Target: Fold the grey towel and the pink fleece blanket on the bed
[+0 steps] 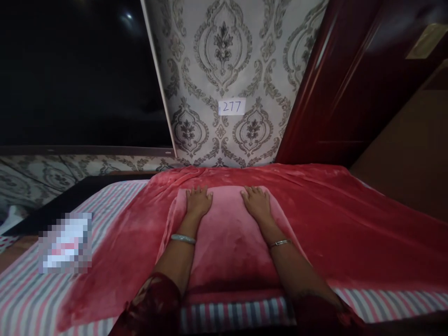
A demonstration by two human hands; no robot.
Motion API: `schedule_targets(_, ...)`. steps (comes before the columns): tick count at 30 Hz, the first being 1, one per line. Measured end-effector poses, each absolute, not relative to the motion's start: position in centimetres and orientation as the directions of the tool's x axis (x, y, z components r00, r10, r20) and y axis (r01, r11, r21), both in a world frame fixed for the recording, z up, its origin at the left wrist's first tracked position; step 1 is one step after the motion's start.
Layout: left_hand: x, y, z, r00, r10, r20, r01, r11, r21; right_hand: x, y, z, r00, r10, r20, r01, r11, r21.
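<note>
Striped sheet [115, 196] lies far left. Your left hand [199, 201]: flat, fingers parted, gripping nothing. Folded pink blanket [227, 224]: centre, under both hands. Your right hand [258, 204]: likewise flat, gripping nothing. Red blanket [343, 224]: spreads beneath, rightward.

Home room: large black flat-screen TV [77, 74], grey damask-patterned wallpaper [224, 56], glossy dark-red panel [336, 84], folded pink plush blanket [227, 224], pink-and-grey striped cloth [110, 200].
</note>
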State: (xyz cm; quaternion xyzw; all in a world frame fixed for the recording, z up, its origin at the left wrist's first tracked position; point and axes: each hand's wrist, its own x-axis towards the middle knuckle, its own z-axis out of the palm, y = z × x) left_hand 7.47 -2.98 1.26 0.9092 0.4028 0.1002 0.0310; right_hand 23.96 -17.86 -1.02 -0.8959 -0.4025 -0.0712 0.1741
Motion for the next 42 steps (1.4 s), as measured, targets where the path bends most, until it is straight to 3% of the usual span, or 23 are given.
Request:
schedule_targets(7, 7.5, -3.4, 1.6, 0.643, 0.740, 0.199, 0.742, -0.666, 0.076, 24.0, -17.4, -0.8, 0.669, 0.702, 0.244, 0.743, -0.624, -0.242)
schedule_targets(13, 6.6, -3.2, 2.9, 0.631, 0.750, 0.198, 0.755, -0.653, 0.066, 25.2, -18.9, 0.8, 0.654, 0.751, 0.088, 0.748, -0.626, -0.218)
schedule_targets(17, 3.9, -1.0, 3.5, 0.614, 0.780, 0.119, 0.775, -0.625, 0.096, 27.0, -21.5, 0.3, 0.736, 0.677, -0.003, 0.653, -0.710, -0.264)
schedule_targets(23, 0.6, 0.5, 1.9, 0.553, 0.830, 0.074, 0.811, -0.557, 0.178, 27.5, -22.8, -1.8, 0.738, 0.672, 0.056, 0.646, -0.680, -0.347)
schedule_targets(28, 0.3, 0.2, 1.9, 0.561, 0.825, 0.076, 0.798, -0.562, 0.218, 27.2, -22.7, -0.8, 0.736, 0.675, 0.050, 0.641, -0.672, -0.371)
schedule_targets(32, -0.3, 0.7, 4.1, 0.635, 0.772, 0.027, 0.744, -0.620, 0.249, 26.4, -24.0, 1.4, 0.752, 0.659, -0.009, 0.619, -0.712, -0.331)
schedule_targets(35, -1.2, -0.8, 5.9, 0.659, 0.745, 0.104, 0.716, -0.664, 0.215, 23.6, -26.1, 2.3, 0.678, 0.726, 0.116, 0.725, -0.633, -0.273)
schedule_targets(38, -2.9, -5.2, 5.6, 0.768, 0.606, 0.207, 0.589, -0.796, 0.142, 18.9, -28.9, 1.5, 0.355, 0.902, 0.246, 0.928, -0.309, -0.208)
schedule_targets(41, -5.5, -10.1, 2.9, 0.958, 0.219, 0.186, 0.217, -0.976, 0.034, 14.5, -31.6, -0.7, 0.023, 0.964, 0.266, 0.992, 0.012, -0.128)
schedule_targets(42, -6.3, -11.2, 1.7, 0.971, 0.159, 0.179, 0.160, -0.987, 0.011, 13.5, -32.4, -1.5, -0.027, 0.959, 0.282, 0.993, 0.058, -0.101)
